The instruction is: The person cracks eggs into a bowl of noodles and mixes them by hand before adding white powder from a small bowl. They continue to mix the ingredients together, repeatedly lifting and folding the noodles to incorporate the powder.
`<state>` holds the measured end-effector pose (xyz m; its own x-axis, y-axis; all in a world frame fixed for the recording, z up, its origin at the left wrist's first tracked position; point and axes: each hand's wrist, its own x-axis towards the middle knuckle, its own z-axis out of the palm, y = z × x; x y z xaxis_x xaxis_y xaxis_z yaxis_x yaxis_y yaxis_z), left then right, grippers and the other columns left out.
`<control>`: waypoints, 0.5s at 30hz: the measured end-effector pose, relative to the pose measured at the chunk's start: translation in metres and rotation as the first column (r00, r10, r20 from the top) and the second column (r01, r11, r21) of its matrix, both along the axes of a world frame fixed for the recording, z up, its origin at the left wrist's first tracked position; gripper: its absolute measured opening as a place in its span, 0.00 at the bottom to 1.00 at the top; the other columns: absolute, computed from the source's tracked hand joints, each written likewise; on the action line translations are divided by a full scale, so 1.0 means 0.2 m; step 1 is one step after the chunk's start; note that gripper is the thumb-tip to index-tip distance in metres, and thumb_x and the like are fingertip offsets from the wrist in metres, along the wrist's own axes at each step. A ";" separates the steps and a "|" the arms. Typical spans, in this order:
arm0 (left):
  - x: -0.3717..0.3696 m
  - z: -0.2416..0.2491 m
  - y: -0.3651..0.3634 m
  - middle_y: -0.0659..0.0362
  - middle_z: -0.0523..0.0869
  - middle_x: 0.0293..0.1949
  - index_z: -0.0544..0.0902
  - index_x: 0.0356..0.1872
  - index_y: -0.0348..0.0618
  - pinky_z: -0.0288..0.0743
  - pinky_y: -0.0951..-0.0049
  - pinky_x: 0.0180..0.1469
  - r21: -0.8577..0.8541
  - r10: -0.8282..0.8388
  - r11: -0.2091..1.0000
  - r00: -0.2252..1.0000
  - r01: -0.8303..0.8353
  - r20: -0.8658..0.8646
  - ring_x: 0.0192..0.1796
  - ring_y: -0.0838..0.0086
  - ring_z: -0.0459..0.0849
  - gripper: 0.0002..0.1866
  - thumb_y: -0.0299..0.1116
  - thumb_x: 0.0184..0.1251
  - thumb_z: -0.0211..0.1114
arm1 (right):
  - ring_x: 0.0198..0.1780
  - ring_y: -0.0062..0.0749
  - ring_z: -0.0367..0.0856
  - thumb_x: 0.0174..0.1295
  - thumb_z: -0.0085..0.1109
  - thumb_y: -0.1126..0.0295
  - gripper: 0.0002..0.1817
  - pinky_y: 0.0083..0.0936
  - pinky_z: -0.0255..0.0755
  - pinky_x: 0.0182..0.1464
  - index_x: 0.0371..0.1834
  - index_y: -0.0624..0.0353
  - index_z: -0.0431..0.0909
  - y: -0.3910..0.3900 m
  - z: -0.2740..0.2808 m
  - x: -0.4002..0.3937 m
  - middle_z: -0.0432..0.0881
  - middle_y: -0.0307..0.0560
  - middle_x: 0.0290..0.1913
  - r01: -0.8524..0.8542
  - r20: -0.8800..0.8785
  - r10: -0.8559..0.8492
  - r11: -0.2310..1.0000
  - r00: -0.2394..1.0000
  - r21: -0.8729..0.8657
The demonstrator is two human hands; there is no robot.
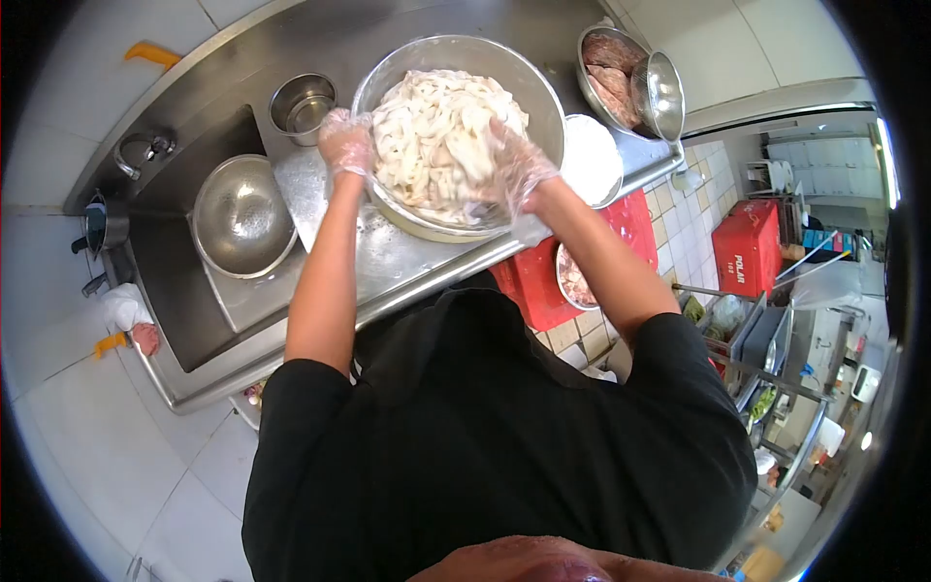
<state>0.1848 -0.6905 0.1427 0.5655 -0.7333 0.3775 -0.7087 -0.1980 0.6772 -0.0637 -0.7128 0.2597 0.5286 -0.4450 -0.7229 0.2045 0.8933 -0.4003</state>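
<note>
A large round metal bowl [456, 230] stands on the steel counter, heaped with glossy, pale white strips [436, 136] of food. My left hand [346, 144], in a clear plastic glove, grips the bowl's left rim. Inside the right part of the bowl, my right hand [524, 173] presses into the strips; it wears a loose clear glove too. Its fingers are smeared and partly hidden among the strips, so I cannot tell whether they close on any.
A small steel pot [303, 105] sits left of the bowl, and a metal basin [244, 215] rests in the sink. On the right are a white round container [593, 160], a bowl of raw meat [609, 76] with a metal strainer [659, 97], and a red crate [747, 249].
</note>
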 end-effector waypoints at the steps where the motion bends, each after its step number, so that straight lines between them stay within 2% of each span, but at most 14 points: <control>1: -0.05 0.01 0.04 0.49 0.78 0.23 0.78 0.22 0.37 0.69 0.62 0.36 -0.056 0.072 0.995 0.985 -0.082 -0.155 0.29 0.55 0.77 0.13 0.38 0.45 0.64 | 0.47 0.39 0.74 0.58 0.52 0.53 0.25 0.44 0.68 0.49 0.56 0.49 0.66 -0.07 0.01 0.01 0.73 0.46 0.49 -0.078 -0.076 0.067 0.987 0.995 -0.139; 3: -0.12 0.02 0.09 0.48 0.78 0.22 0.77 0.23 0.36 0.68 0.62 0.35 -0.071 0.102 0.989 0.950 -0.128 -0.295 0.28 0.56 0.77 0.14 0.38 0.46 0.63 | 0.40 0.36 0.77 0.59 0.51 0.53 0.18 0.45 0.74 0.39 0.49 0.49 0.73 -0.16 0.06 0.03 0.76 0.47 0.41 -0.244 -0.248 0.155 0.890 0.956 -0.386; 4: -0.15 0.03 0.13 0.48 0.78 0.22 0.77 0.24 0.35 0.68 0.62 0.34 -0.075 0.112 0.986 0.925 -0.149 -0.362 0.27 0.56 0.76 0.14 0.39 0.46 0.63 | 0.39 0.39 0.77 0.60 0.49 0.56 0.17 0.44 0.73 0.40 0.50 0.49 0.72 -0.16 0.13 0.04 0.76 0.49 0.41 -0.557 -0.509 0.251 0.530 0.823 -0.640; 5: -0.16 0.06 0.16 0.47 0.79 0.23 0.77 0.24 0.35 0.68 0.63 0.34 -0.052 0.090 0.991 0.913 -0.120 -0.399 0.27 0.57 0.77 0.14 0.39 0.47 0.63 | 0.38 0.42 0.78 0.61 0.46 0.59 0.17 0.43 0.73 0.42 0.51 0.50 0.71 -0.16 0.19 0.06 0.77 0.51 0.42 -0.751 -0.748 0.071 0.074 0.660 -0.656; 6: -0.16 0.09 0.19 0.47 0.79 0.23 0.77 0.25 0.35 0.68 0.63 0.34 -0.031 0.067 0.996 0.898 -0.089 -0.435 0.27 0.58 0.77 0.15 0.39 0.48 0.64 | 0.38 0.43 0.78 0.61 0.44 0.61 0.17 0.40 0.73 0.43 0.51 0.51 0.71 -0.22 0.20 0.08 0.77 0.52 0.42 -0.854 -0.861 -0.108 -0.238 0.497 -0.463; 7: -0.16 0.11 0.21 0.47 0.80 0.24 0.77 0.25 0.35 0.68 0.64 0.34 -0.011 0.048 0.998 0.881 -0.061 -0.472 0.27 0.59 0.77 0.15 0.40 0.48 0.64 | 0.38 0.44 0.78 0.62 0.42 0.63 0.17 0.38 0.73 0.44 0.52 0.53 0.71 -0.28 0.21 0.11 0.77 0.52 0.43 -0.865 -0.875 -0.335 -0.475 0.350 -0.164; 8: -0.15 0.11 0.23 0.49 0.81 0.25 0.77 0.25 0.35 0.69 0.67 0.34 0.013 0.016 1.000 0.862 -0.011 -0.506 0.27 0.66 0.78 0.17 0.42 0.51 0.64 | 0.42 0.48 0.77 0.61 0.38 0.65 0.18 0.34 0.70 0.48 0.52 0.53 0.70 -0.30 0.21 0.15 0.76 0.54 0.46 -0.888 -0.899 -0.271 -0.403 0.345 -0.220; 11: -0.14 0.11 0.26 0.55 0.81 0.24 0.78 0.24 0.36 0.69 0.70 0.33 -0.065 -0.075 0.997 0.660 0.039 -0.747 0.27 0.73 0.76 0.17 0.42 0.54 0.64 | 0.57 0.49 0.66 0.57 0.43 0.45 0.30 0.32 0.58 0.60 0.54 0.57 0.69 -0.31 0.18 0.26 0.70 0.58 0.54 -0.957 -0.975 -0.210 -0.291 0.074 -0.010; 12: -0.12 0.14 0.28 0.60 0.81 0.26 0.79 0.28 0.37 0.69 0.74 0.31 0.051 0.001 0.998 0.734 0.046 -0.679 0.28 0.80 0.74 0.14 0.41 0.55 0.64 | 0.57 0.50 0.67 0.59 0.40 0.44 0.30 0.34 0.56 0.61 0.55 0.56 0.68 -0.35 0.00 0.24 0.71 0.57 0.54 -0.912 -0.940 -0.247 -0.390 0.235 -0.126; 15: -0.02 0.17 0.38 0.61 0.81 0.30 0.79 0.32 0.38 0.69 0.78 0.32 0.016 -0.052 0.996 0.681 0.093 -0.731 0.29 0.81 0.74 0.13 0.38 0.57 0.63 | 0.54 0.47 0.71 0.62 0.39 0.53 0.24 0.34 0.62 0.58 0.54 0.54 0.71 -0.27 0.14 0.22 0.75 0.55 0.49 -0.815 -0.899 -0.090 -0.468 0.429 -0.342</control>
<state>0.1814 -0.6139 0.1760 0.5907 -0.7894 -0.1670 -0.0091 -0.2135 0.9769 -0.0195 -0.7678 0.2874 0.8712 -0.4749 -0.1244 -0.4839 -0.7884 -0.3798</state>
